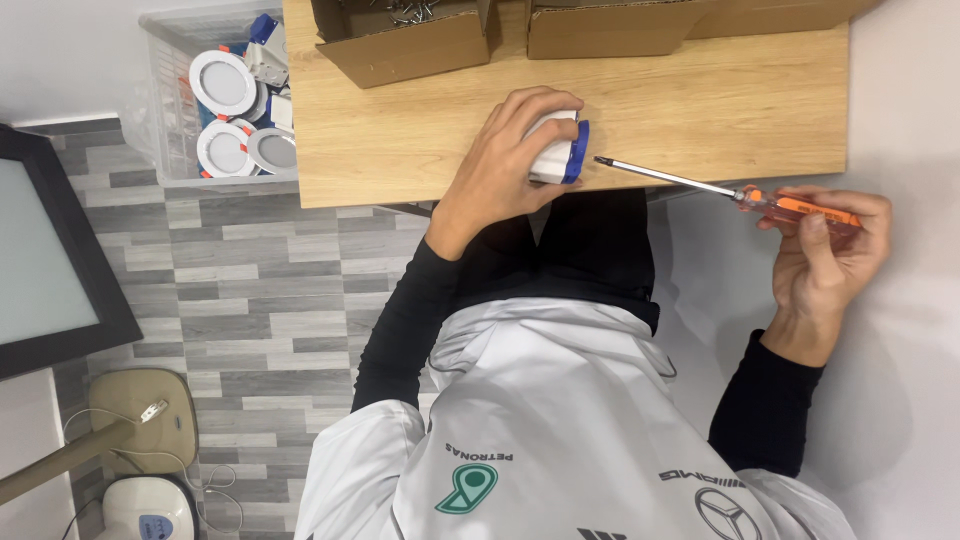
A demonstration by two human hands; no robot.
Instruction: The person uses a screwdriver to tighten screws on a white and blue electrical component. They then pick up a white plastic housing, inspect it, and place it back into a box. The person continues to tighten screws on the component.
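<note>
My left hand (500, 165) is closed around a small white box-shaped part with a blue end (560, 152), holding it against the front edge of the wooden table (400, 140). To the right, off the table, my right hand (825, 255) grips an orange-handled screwdriver (795, 208). Its thin metal shaft points left, and the tip sits just right of the blue end, a small gap apart.
Two open cardboard boxes (410, 45) (620, 28) stand at the table's far edge. A clear plastic bin (165, 110) of round white lamp fittings (222, 82) sits left of the table. A dark-framed panel (60, 260) leans at far left over grey plank flooring (260, 290).
</note>
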